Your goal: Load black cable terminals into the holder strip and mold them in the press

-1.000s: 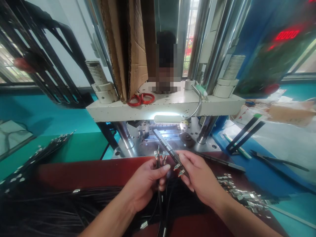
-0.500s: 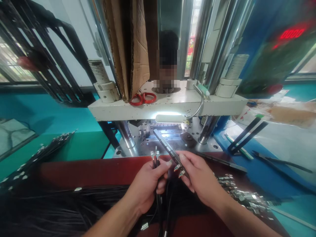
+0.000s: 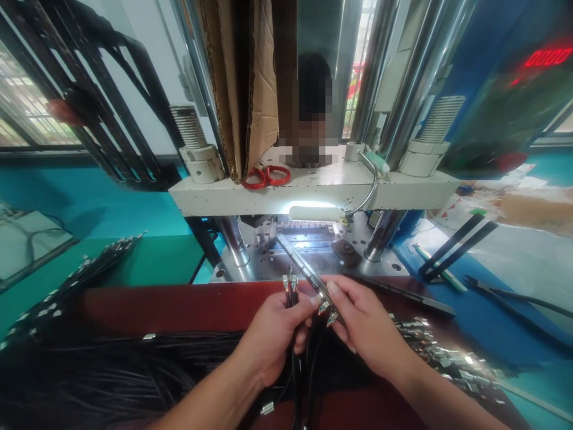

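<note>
My left hand [image 3: 274,334] is closed around a few black cables [image 3: 301,382], whose bare metal terminals [image 3: 290,280] stick up above the fist. A long, narrow metal bar [image 3: 296,258] is gripped at its lower end by my right hand [image 3: 366,316], and its far end slants up and left toward the press. Two cable terminals [image 3: 326,313] poke out beside the bar, near my right fingers. The left thumb lies against or very near the bar's edge there; I cannot tell if it touches.
Ahead stands a press with a lit lower die [image 3: 308,239] under a white plate [image 3: 313,194]. Red-handled scissors [image 3: 267,177] lie on that plate. Black cables [image 3: 179,364] cover the near left; terminals [image 3: 447,352] lie at right, beside a second bar [image 3: 403,292] and pliers [image 3: 487,286].
The view has shifted slightly, so the surroundings sit further right. My hands have come closer together, and the left thumb is now right by the bar and its terminals.
</note>
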Action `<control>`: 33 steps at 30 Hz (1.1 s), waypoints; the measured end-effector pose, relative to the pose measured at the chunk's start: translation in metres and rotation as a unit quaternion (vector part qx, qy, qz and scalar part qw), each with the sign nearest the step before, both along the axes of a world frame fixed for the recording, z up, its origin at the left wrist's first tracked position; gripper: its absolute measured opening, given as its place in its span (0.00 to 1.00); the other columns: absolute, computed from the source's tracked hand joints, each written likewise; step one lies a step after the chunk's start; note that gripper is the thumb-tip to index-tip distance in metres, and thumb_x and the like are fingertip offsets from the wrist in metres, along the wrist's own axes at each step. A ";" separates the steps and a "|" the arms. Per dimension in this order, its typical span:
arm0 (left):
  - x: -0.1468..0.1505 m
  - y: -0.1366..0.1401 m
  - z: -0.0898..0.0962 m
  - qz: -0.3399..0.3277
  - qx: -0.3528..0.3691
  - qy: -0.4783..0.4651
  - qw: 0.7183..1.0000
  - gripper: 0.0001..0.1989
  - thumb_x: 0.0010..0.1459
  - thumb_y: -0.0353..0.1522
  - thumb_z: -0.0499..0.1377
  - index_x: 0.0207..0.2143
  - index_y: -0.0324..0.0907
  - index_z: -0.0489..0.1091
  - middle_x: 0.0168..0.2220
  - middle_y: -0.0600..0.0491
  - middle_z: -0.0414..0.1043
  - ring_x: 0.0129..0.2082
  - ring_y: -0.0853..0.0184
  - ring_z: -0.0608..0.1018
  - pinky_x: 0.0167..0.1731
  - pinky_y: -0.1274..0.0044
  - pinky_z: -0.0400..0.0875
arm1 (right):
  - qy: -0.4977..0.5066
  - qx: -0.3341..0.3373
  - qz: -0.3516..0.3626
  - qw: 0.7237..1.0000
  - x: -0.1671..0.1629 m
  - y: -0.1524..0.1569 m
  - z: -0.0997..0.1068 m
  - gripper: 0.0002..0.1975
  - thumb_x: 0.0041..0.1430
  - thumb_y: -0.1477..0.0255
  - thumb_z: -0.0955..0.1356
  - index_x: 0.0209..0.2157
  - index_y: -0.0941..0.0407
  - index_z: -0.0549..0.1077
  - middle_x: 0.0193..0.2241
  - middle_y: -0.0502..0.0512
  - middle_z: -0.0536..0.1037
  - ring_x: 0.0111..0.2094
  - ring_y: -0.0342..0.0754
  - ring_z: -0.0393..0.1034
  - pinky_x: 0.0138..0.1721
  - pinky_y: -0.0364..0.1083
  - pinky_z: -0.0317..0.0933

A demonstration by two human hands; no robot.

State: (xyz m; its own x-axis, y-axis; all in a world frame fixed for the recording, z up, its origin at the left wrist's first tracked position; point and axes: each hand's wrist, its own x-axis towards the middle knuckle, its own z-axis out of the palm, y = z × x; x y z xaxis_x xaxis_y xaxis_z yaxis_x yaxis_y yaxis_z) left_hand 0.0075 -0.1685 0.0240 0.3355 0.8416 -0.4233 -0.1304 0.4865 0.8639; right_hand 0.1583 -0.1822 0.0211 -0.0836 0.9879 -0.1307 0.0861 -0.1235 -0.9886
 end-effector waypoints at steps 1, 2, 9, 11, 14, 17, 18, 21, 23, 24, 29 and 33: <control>0.000 0.000 -0.001 0.000 0.001 -0.004 1.000 0.14 0.54 0.38 0.61 0.22 0.39 0.63 0.17 0.60 0.57 0.13 0.79 0.57 0.12 0.84 0.49 | -0.016 0.011 0.003 1.000 0.000 0.000 0.000 0.20 0.63 0.57 0.60 0.51 0.50 0.70 0.21 0.46 0.68 0.15 0.38 0.56 0.14 0.38 0.51; 0.000 0.000 -0.001 0.001 0.002 -0.008 1.000 0.14 0.54 0.37 0.61 0.22 0.39 0.63 0.18 0.60 0.58 0.13 0.79 0.57 0.12 0.84 0.49 | -0.031 0.024 0.004 0.999 0.001 -0.001 0.000 0.20 0.63 0.57 0.60 0.50 0.50 0.71 0.19 0.46 0.66 0.15 0.38 0.56 0.15 0.38 0.52; -0.012 0.009 0.000 -0.028 0.019 -0.065 0.997 0.12 0.54 0.38 0.62 0.33 0.37 0.70 0.25 0.56 0.66 0.20 0.76 0.68 0.22 0.82 0.64 | 0.034 -0.011 -0.013 0.999 0.002 0.001 0.002 0.21 0.62 0.56 0.61 0.50 0.52 0.70 0.19 0.46 0.66 0.14 0.37 0.53 0.11 0.36 0.45; -0.018 0.014 0.002 -0.002 0.024 -0.082 0.996 0.11 0.55 0.36 0.62 0.37 0.37 0.70 0.26 0.54 0.68 0.24 0.74 0.70 0.27 0.81 0.67 | 0.063 -0.027 -0.024 0.997 0.004 0.003 0.002 0.21 0.61 0.56 0.61 0.50 0.52 0.71 0.19 0.45 0.64 0.14 0.37 0.51 0.10 0.35 0.42; -0.024 0.020 0.004 0.053 0.002 -0.095 0.994 0.14 0.56 0.32 0.61 0.44 0.36 0.68 0.30 0.51 0.70 0.28 0.71 0.73 0.31 0.78 0.70 | 0.084 -0.031 -0.034 0.995 0.007 0.005 0.001 0.21 0.61 0.56 0.62 0.50 0.53 0.71 0.19 0.44 0.62 0.14 0.36 0.51 0.10 0.35 0.42; -0.023 0.020 0.004 0.073 0.000 -0.099 0.992 0.13 0.56 0.30 0.60 0.44 0.36 0.66 0.33 0.50 0.70 0.28 0.71 0.73 0.30 0.77 0.70 | 0.086 -0.032 -0.039 0.995 0.007 0.006 0.001 0.22 0.60 0.56 0.62 0.49 0.53 0.71 0.19 0.45 0.64 0.14 0.36 0.51 0.10 0.35 0.42; -0.022 0.020 0.003 0.074 0.010 -0.097 0.992 0.11 0.56 0.31 0.60 0.41 0.37 0.66 0.32 0.51 0.70 0.26 0.72 0.72 0.28 0.78 0.70 | 0.084 -0.031 -0.039 0.995 0.007 0.006 0.000 0.22 0.60 0.56 0.62 0.49 0.54 0.71 0.20 0.45 0.64 0.14 0.36 0.51 0.10 0.35 0.42; -0.019 0.017 0.003 0.067 0.038 -0.090 0.993 0.09 0.55 0.33 0.61 0.35 0.38 0.65 0.31 0.53 0.69 0.21 0.77 0.68 0.20 0.83 0.63 | 0.079 -0.032 -0.038 0.996 0.006 0.005 0.000 0.22 0.60 0.56 0.63 0.49 0.54 0.71 0.20 0.46 0.64 0.14 0.36 0.52 0.10 0.35 0.43; -0.018 0.016 0.004 0.056 0.036 -0.084 0.994 0.09 0.55 0.33 0.61 0.35 0.39 0.65 0.29 0.55 0.68 0.17 0.79 0.65 0.15 0.84 0.57 | 0.082 -0.039 -0.038 0.995 0.005 0.005 0.000 0.22 0.59 0.56 0.63 0.49 0.53 0.71 0.20 0.45 0.64 0.14 0.36 0.52 0.10 0.35 0.43; -0.017 0.016 0.005 0.050 0.031 -0.080 0.995 0.09 0.54 0.33 0.62 0.35 0.39 0.65 0.27 0.57 0.67 0.16 0.80 0.63 0.14 0.84 0.54 | 0.085 -0.042 -0.038 0.995 0.005 0.005 0.000 0.22 0.59 0.56 0.63 0.49 0.53 0.71 0.20 0.45 0.64 0.14 0.36 0.52 0.11 0.35 0.43; -0.016 0.014 0.006 0.041 0.017 -0.059 0.997 0.11 0.52 0.34 0.63 0.35 0.39 0.66 0.22 0.60 0.64 0.13 0.81 0.59 0.12 0.85 0.48 | 0.089 -0.062 -0.044 0.993 0.004 0.005 0.000 0.21 0.58 0.55 0.64 0.48 0.52 0.72 0.22 0.46 0.66 0.15 0.36 0.52 0.11 0.35 0.43; -0.013 0.013 0.005 0.052 0.030 -0.044 0.997 0.12 0.53 0.38 0.62 0.30 0.39 0.65 0.22 0.60 0.65 0.10 0.82 0.56 0.10 0.84 0.43 | 0.082 -0.063 -0.044 0.994 0.004 0.005 0.000 0.21 0.57 0.55 0.65 0.48 0.52 0.72 0.20 0.45 0.65 0.15 0.36 0.51 0.11 0.35 0.44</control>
State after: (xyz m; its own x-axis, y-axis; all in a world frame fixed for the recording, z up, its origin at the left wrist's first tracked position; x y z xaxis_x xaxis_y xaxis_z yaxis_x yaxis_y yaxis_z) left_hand -0.0058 -0.1555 0.0288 0.2782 0.8967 -0.3444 -0.2535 0.4143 0.8741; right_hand 0.1618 -0.1771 0.0210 -0.0276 0.9688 -0.2462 -0.0926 -0.2477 -0.9644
